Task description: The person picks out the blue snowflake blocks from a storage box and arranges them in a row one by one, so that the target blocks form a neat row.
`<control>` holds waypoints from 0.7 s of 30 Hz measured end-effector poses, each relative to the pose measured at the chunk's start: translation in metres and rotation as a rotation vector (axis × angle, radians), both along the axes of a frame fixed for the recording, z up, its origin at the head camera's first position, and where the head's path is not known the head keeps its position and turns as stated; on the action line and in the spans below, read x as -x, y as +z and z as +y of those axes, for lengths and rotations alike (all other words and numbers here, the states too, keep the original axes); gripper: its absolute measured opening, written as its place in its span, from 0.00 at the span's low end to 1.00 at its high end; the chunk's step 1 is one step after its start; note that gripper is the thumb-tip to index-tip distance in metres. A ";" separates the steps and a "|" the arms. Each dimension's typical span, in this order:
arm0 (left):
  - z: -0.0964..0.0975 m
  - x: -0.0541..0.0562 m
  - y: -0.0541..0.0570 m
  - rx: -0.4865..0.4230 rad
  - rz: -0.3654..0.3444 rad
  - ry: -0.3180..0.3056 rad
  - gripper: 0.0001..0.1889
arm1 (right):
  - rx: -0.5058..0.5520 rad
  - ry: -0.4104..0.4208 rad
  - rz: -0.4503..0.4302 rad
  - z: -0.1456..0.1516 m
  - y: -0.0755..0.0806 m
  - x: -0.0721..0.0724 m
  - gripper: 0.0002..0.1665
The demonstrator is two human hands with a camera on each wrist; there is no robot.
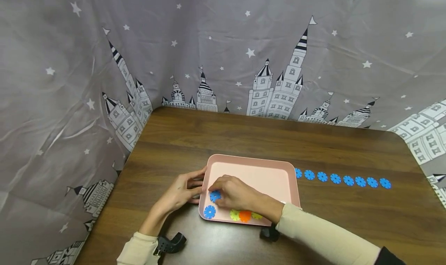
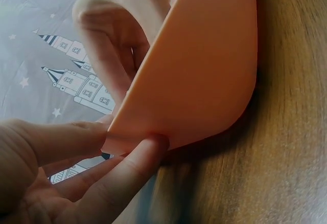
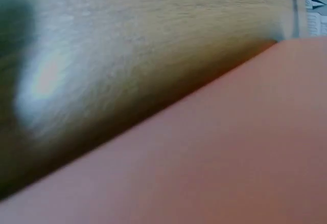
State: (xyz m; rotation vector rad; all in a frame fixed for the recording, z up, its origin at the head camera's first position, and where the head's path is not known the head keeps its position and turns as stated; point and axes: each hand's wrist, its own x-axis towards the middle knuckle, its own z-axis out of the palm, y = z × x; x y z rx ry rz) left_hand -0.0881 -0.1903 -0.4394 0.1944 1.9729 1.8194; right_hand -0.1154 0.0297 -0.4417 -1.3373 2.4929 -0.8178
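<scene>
A shallow pink tray (image 1: 258,164) lies on the wooden table. At its left end my left hand (image 1: 181,189) holds the wall. In the left wrist view the left thumb lies at the rim and fingertips press the tray's outer side (image 2: 199,60). My right hand (image 1: 235,191) reaches over the tray, its thumb and fingers bent around a blue notched plastic disc (image 1: 215,196) near the left end. Another blue disc (image 1: 209,212) lies in the near left corner. Along the near wall are a yellow-green disc (image 1: 235,215) and an orange disc (image 1: 245,216), partly under the right wrist.
A row of several blue notched discs (image 1: 335,178) runs rightward across the table (image 1: 348,153) from the tray's right side. Behind the table hangs a grey curtain (image 1: 216,44) printed with castles and stars. A black wrist strap (image 1: 170,243) sits on the left wrist.
</scene>
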 end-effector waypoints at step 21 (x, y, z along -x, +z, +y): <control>0.005 0.000 0.004 0.056 0.030 0.025 0.33 | 0.201 -0.519 0.028 0.148 0.033 0.014 0.21</control>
